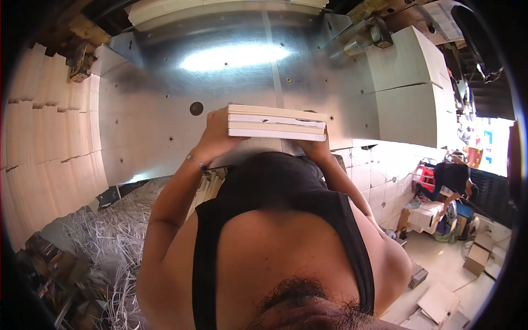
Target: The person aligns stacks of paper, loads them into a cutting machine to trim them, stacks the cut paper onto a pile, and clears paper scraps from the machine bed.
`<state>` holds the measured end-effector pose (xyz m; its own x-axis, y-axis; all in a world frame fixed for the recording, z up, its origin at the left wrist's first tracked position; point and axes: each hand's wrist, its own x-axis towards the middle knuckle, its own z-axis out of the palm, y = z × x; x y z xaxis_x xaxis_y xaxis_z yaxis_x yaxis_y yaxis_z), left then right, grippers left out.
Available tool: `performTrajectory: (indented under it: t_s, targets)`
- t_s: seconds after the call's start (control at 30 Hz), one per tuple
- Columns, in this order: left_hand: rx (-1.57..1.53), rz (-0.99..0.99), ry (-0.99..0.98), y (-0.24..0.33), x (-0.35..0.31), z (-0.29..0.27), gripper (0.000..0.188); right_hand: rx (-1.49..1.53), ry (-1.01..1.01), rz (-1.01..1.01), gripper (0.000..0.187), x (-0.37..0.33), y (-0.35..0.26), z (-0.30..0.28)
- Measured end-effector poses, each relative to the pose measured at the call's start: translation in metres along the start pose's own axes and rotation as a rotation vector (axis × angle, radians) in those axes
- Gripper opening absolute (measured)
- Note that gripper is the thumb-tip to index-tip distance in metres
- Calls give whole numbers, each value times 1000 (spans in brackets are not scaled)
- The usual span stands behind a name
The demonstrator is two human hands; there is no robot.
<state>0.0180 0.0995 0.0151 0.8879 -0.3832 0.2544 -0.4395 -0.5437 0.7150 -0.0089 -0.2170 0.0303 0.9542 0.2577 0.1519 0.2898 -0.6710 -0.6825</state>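
Between my two hands I hold a short stack of books [276, 124], with cream and white edges turned up toward me. My left hand [216, 135] grips the stack's left end, its fingers partly hidden behind it. At the right end my right hand [317, 146] closes round the lower corner; most of its fingers are out of sight. The stack is at the near edge of a shiny metal table [148, 121], close to my body.
Tall piles of cut paper [55, 126] line the table's left side. Pale paper blocks [407, 104] stand at its right. Shredded paper strips [118, 242] heap up at the lower left. Another person [452, 181] bends over at the right, near cardboard boxes [479, 256] on the floor.
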Motion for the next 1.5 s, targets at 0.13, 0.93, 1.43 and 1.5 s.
performTrajectory:
  t_s: [0.13,0.93,1.43,1.5]
  targets:
    - [-79,-65,-146,-11,4,13,53,-60,-55,52,38,-10,11,-3]
    - [-67,337,-689,55,166,106,73,-238,542,432,46,-125,35,-27]
    - [-356,252,-512,32,133,124,99,242,821,682,37,-139,41,8]
    - [-329,295,-500,34,137,119,100,47,733,663,35,-142,43,0]
